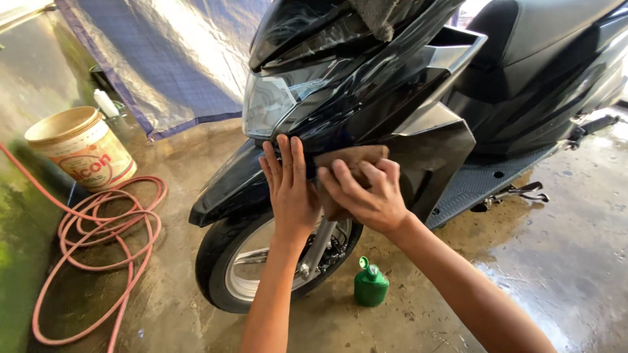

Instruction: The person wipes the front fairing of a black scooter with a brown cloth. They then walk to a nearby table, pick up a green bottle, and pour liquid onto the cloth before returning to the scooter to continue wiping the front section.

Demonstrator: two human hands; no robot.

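Note:
A black scooter (405, 85) stands in front of me, its headlight (268, 101) facing left. My left hand (290, 186) lies flat, fingers together, on the front panel just under the headlight. My right hand (366, 193) presses a brown cloth (350, 157) against the same panel, right beside the left hand. The front wheel (226, 261) sits below both hands, partly hidden by my left forearm.
A small green bottle (371, 284) stands on the wet concrete floor by the wheel. A coiled pink hose (98, 235) and a cream bucket (82, 147) lie at the left. A blue tarp (176, 59) hangs behind. Another cloth (383, 16) rests atop the scooter.

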